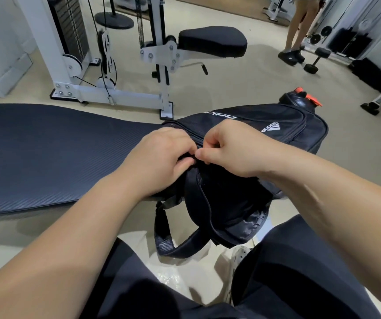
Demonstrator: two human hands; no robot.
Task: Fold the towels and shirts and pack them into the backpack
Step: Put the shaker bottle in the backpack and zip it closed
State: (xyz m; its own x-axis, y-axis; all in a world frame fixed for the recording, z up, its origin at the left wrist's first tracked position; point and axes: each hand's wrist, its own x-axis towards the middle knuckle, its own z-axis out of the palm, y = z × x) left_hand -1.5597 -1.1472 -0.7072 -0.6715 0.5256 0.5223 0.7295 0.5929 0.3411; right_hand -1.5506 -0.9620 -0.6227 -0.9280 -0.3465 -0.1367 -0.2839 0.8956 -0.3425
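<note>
A black backpack with white logos lies on its back at the right end of a dark padded bench. My left hand pinches the bag's fabric at its top edge by the zipper. Touching it from the right, my right hand pinches the zipper area with thumb and fingers. The zipper pull itself is hidden between my fingertips. A shoulder strap hangs off the bench toward my knees. No towels or shirts are visible.
A black bottle with an orange cap sticks out behind the backpack. A white cable weight machine with a black seat stands beyond the bench. A person's legs and a dumbbell are at the far right. My dark-clothed thighs fill the foreground.
</note>
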